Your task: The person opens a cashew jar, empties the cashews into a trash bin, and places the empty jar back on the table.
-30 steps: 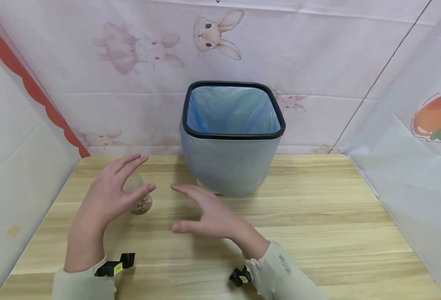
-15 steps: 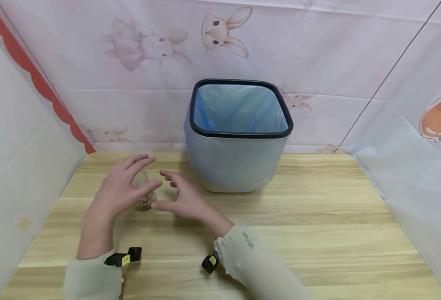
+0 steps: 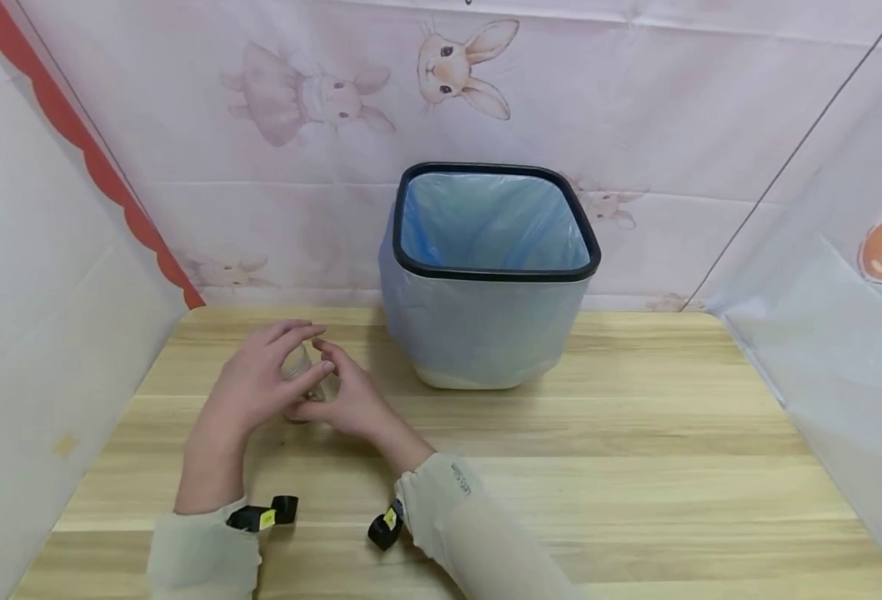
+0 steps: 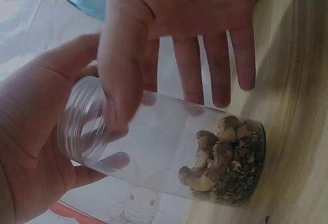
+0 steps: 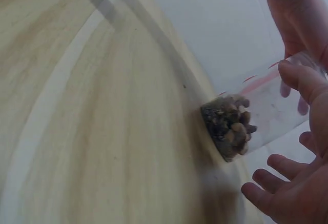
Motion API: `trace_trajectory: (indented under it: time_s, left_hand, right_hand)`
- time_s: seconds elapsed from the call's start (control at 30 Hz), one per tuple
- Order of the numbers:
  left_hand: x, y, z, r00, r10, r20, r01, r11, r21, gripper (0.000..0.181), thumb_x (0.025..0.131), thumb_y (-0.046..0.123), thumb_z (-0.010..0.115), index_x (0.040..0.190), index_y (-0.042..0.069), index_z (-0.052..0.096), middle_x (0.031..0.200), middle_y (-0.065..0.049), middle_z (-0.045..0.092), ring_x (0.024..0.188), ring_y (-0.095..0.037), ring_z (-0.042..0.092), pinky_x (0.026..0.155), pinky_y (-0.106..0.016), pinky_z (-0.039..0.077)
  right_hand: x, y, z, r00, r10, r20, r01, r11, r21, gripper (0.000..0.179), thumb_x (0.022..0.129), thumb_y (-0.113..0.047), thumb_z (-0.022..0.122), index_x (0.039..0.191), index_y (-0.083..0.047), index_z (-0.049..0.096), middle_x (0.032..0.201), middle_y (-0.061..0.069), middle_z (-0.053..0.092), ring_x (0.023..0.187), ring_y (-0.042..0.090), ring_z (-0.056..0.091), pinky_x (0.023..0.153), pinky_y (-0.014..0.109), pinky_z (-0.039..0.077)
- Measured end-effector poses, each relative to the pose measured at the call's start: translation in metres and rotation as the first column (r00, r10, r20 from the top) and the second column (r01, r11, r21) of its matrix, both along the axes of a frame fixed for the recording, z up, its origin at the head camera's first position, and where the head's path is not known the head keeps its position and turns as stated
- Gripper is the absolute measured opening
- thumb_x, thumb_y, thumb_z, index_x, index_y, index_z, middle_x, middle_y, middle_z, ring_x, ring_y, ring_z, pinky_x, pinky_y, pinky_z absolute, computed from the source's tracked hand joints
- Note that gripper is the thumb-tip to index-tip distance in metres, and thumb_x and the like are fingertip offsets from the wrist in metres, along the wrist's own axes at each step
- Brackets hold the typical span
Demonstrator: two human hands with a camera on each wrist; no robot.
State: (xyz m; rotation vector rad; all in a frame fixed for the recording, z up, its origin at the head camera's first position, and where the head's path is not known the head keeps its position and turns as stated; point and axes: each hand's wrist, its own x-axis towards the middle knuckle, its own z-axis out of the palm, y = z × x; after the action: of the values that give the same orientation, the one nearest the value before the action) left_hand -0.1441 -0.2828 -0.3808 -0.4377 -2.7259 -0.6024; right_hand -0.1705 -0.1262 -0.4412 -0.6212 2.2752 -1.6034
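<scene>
A clear wide-mouthed jar [image 4: 159, 144] stands at the table's left, its threaded neck uncovered. Brown and tan lumps [image 4: 212, 167] lie in its bottom with darker crumbs. My left hand [image 3: 257, 379] curves round the upper part of the jar, and its fingertips show behind the neck in the left wrist view. Coming from the other side, my right hand [image 3: 351, 396] lays its thumb across the jar's upper wall. Its other fingers stay spread and fairly straight beside the jar in the right wrist view. In the head view both hands hide most of the jar.
Right of the hands, a pale bin [image 3: 486, 333] with a black rim and a blue liner stands at the table's back. The wooden table [image 3: 636, 467] is bounded by a rabbit-print backdrop [image 3: 321, 225] and pale side walls. A dark speck [image 5: 184, 86] lies near the jar.
My right hand has moved left from beside the bin to the jar and closed in round it. The left hand keeps its place at the jar. The head view has shifted slightly.
</scene>
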Motion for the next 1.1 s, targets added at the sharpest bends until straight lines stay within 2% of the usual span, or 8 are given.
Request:
trace_trajectory:
  time_s: [0.2, 0.3, 0.37, 0.43, 0.6, 0.77, 0.87, 1.1]
  left_hand:
    - [-0.003, 0.0, -0.002, 1.0, 0.006, -0.012, -0.006, 1.0, 0.021, 0.045, 0.091, 0.03, 0.073, 0.131, 0.011, 0.065, 0.135, -0.014, 0.058, 0.125, -0.038, 0.05, 0.098, -0.061, 0.045]
    - [-0.002, 0.001, -0.003, 1.0, 0.0, -0.029, 0.001, 0.999, 0.036, 0.038, 0.092, 0.029, 0.073, 0.125, 0.011, 0.068, 0.128, -0.014, 0.06, 0.119, -0.038, 0.053, 0.095, -0.059, 0.045]
    - [-0.002, 0.001, -0.002, 0.999, 0.0, -0.033, 0.001, 0.999, 0.041, 0.034, 0.092, 0.028, 0.073, 0.121, 0.011, 0.07, 0.123, -0.013, 0.062, 0.114, -0.037, 0.054, 0.093, -0.056, 0.046]
    - [-0.001, 0.001, -0.002, 0.999, 0.002, -0.032, -0.001, 0.999, 0.042, 0.03, 0.092, 0.026, 0.073, 0.117, 0.011, 0.071, 0.119, -0.012, 0.063, 0.111, -0.036, 0.055, 0.092, -0.055, 0.046]
    - [0.0, 0.002, 0.002, 0.999, -0.011, -0.039, 0.012, 0.999, 0.031, 0.027, 0.093, 0.027, 0.072, 0.114, 0.012, 0.072, 0.116, -0.01, 0.065, 0.112, -0.036, 0.056, 0.093, -0.055, 0.046]
    - [0.003, 0.009, 0.01, 0.997, -0.048, -0.067, 0.05, 0.998, 0.028, 0.026, 0.091, 0.028, 0.074, 0.111, 0.012, 0.073, 0.114, -0.009, 0.067, 0.112, -0.034, 0.057, 0.093, -0.054, 0.047]
    - [0.007, 0.014, 0.016, 0.993, -0.084, -0.08, 0.086, 0.996, 0.019, 0.025, 0.09, 0.028, 0.075, 0.111, 0.014, 0.073, 0.113, -0.006, 0.068, 0.109, -0.03, 0.059, 0.092, -0.051, 0.048]
    - [0.018, 0.03, 0.031, 0.974, -0.189, -0.122, 0.195, 0.98, 0.041, 0.025, 0.089, 0.027, 0.076, 0.113, 0.018, 0.073, 0.115, -0.001, 0.068, 0.11, -0.024, 0.061, 0.091, -0.047, 0.05]
  right_hand:
    - [-0.003, -0.01, -0.007, 1.0, -0.02, -0.006, 0.02, 0.999, -0.036, 0.09, 0.077, -0.038, 0.087, 0.152, -0.035, 0.037, 0.148, -0.009, 0.049, 0.134, 0.01, 0.047, 0.107, 0.036, 0.044]
    - [-0.003, -0.014, -0.01, 0.999, 0.005, -0.035, -0.008, 0.997, -0.083, 0.068, 0.081, -0.03, 0.084, 0.14, -0.032, 0.051, 0.122, 0.001, 0.066, 0.103, 0.01, 0.06, 0.083, 0.025, 0.05]
    - [-0.002, -0.015, -0.012, 0.998, 0.021, -0.056, -0.026, 0.994, -0.103, 0.05, 0.084, -0.028, 0.082, 0.127, -0.03, 0.057, 0.104, 0.009, 0.065, 0.084, 0.014, 0.057, 0.068, 0.022, 0.046]
    - [-0.001, -0.016, -0.013, 0.997, 0.026, -0.071, -0.033, 0.993, -0.109, 0.038, 0.086, -0.027, 0.08, 0.116, -0.029, 0.058, 0.094, 0.016, 0.061, 0.074, 0.017, 0.051, 0.061, 0.022, 0.041]
    - [0.001, -0.013, -0.009, 0.996, 0.013, -0.085, -0.02, 0.996, -0.091, 0.04, 0.084, -0.032, 0.081, 0.117, -0.031, 0.058, 0.098, 0.005, 0.064, 0.08, 0.013, 0.055, 0.066, 0.022, 0.045]
    - [0.005, 0.001, -0.003, 0.996, 0.019, -0.09, -0.028, 0.994, -0.105, 0.047, 0.083, -0.038, 0.081, 0.123, -0.034, 0.058, 0.113, -0.014, 0.062, 0.102, 0.006, 0.061, 0.084, 0.024, 0.052]
    - [0.009, 0.011, 0.001, 0.995, 0.039, -0.092, -0.052, 0.988, -0.142, 0.049, 0.084, -0.037, 0.081, 0.127, -0.034, 0.056, 0.121, -0.017, 0.059, 0.11, 0.003, 0.058, 0.093, 0.027, 0.051]
    - [0.025, 0.039, 0.019, 0.989, 0.034, -0.146, -0.055, 0.988, -0.144, 0.052, 0.085, -0.039, 0.079, 0.129, -0.037, 0.053, 0.113, -0.014, 0.059, 0.103, 0.01, 0.058, 0.084, 0.027, 0.051]
